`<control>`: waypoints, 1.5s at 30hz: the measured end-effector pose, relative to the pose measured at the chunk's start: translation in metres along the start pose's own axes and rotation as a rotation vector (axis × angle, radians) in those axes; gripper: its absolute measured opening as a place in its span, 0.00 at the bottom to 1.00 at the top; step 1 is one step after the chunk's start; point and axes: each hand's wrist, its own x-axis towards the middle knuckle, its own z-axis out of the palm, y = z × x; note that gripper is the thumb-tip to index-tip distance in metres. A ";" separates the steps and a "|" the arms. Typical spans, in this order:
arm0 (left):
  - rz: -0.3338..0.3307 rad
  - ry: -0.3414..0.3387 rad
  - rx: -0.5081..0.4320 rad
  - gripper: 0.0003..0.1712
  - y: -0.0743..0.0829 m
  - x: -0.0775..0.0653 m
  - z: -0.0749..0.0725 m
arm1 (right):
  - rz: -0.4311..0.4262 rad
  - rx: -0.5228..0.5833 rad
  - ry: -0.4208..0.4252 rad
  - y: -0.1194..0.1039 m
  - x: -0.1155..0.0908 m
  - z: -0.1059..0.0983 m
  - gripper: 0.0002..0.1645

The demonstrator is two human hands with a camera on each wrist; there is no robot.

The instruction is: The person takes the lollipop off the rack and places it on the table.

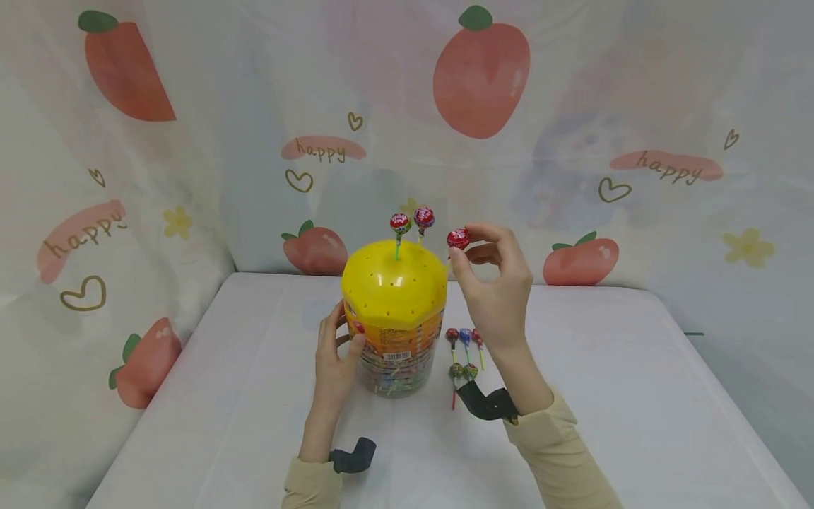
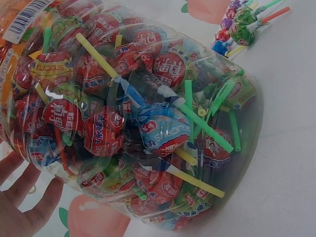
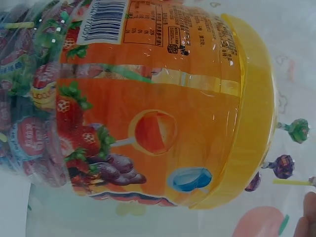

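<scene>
A clear jar of wrapped lollipops (image 2: pixel 163 133) stands upright on the table, with an orange label (image 3: pixel 113 108) and a domed yellow lid (image 1: pixel 381 283) dotted with small holes. My left hand (image 1: pixel 333 360) holds the jar's left side, thumb toward the front. Stuck upright in the lid are a lollipop on a green stick (image 1: pixel 399 225) and another with a red and purple wrapper (image 1: pixel 423 216). Right of them, my right hand (image 1: pixel 499 290) pinches a red-wrapped lollipop (image 1: pixel 458 239) by its head. Its yellow stick (image 3: pixel 291 182) points toward the lid in the right wrist view.
Several loose lollipops (image 1: pixel 466 336) lie in two rows on the white table (image 1: pixel 267 396), right of the jar and close to my right wrist. A curtain (image 1: pixel 394 92) printed with fruit and hearts hangs behind and at the sides.
</scene>
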 end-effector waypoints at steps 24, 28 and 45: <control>0.000 0.015 -0.034 0.37 -0.001 0.000 -0.001 | 0.190 -0.042 0.028 0.027 -0.070 -0.036 0.20; -0.001 0.011 -0.022 0.36 -0.001 -0.001 -0.001 | 0.273 -0.053 0.039 0.034 -0.080 -0.040 0.19; 0.015 -0.001 -0.042 0.35 -0.001 0.000 -0.002 | 0.378 -0.135 0.061 0.067 -0.107 -0.054 0.17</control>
